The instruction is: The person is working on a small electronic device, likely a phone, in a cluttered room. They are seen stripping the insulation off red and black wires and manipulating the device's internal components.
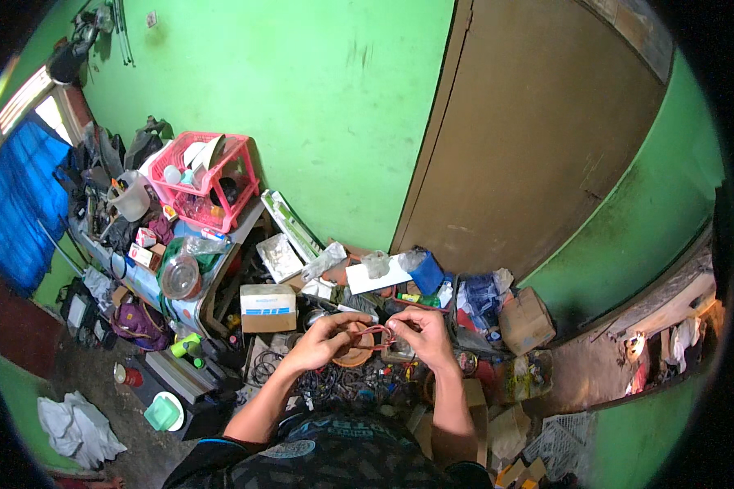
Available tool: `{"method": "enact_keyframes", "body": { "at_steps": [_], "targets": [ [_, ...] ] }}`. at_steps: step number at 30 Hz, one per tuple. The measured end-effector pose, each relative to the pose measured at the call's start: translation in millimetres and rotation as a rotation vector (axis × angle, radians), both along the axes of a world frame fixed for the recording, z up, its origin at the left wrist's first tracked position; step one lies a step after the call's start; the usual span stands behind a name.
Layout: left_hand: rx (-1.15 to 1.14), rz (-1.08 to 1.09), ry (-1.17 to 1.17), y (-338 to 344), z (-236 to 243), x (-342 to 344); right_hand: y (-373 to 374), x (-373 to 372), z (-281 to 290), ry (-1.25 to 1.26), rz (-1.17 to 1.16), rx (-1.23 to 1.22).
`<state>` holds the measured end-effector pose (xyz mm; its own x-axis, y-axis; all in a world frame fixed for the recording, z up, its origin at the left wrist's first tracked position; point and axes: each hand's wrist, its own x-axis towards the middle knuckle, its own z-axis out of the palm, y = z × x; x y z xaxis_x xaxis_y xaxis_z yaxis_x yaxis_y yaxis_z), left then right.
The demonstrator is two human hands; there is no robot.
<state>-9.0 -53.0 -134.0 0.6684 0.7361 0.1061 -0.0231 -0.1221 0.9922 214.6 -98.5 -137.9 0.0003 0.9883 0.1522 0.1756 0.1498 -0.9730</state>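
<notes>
Pink two-tier rack (167,191), loaded with dishes, between ten and eleven o'clock from the red cord (373,329); blue-striped carton (267,321), past nine; left hand (326,339), nine, pinches the looped cord, which spans both hands above a cable tangle (342,385), six; right hand (422,334), three, pinches its other side; brown carton (527,323), farther out, three.

Mixed light, fisheye view, blackened corners.
Window (51,116), to my left: blown-out glare. Wall (302,98): bright. My hands (324,341): well lit. Clutter (342,385) beneath: dim, fine detail muddy. Door (538,138): edges bowed. Far right: warm orange glow.
</notes>
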Motion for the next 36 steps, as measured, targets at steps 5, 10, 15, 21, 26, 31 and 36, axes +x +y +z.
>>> {"method": "enact_keyframes", "body": {
  "at_steps": [5,10,15,21,26,31,36],
  "targets": [
    [0.095,0.049,0.216,-8,10,17,4,-7,17,-0.160,-0.074,0.053],
    [0.158,0.128,0.319,-15,19,21,8,-17,29,-0.366,-0.155,0.277],
    [0.079,0.177,0.233,-20,13,30,7,-10,32,-0.420,-0.157,0.244],
    [0.113,0.397,0.157,-15,5,42,-16,-24,53,-0.503,-0.281,0.392],
    [0.040,0.437,0.018,-18,15,43,-38,-48,27,-0.168,-0.405,0.203],
    [-0.332,0.288,-0.168,-19,11,40,-40,-41,15,-0.093,-0.436,0.127],
    [-0.422,0.217,-0.212,-20,19,34,-24,-25,34,-0.453,-0.385,0.486]
  ]
}}
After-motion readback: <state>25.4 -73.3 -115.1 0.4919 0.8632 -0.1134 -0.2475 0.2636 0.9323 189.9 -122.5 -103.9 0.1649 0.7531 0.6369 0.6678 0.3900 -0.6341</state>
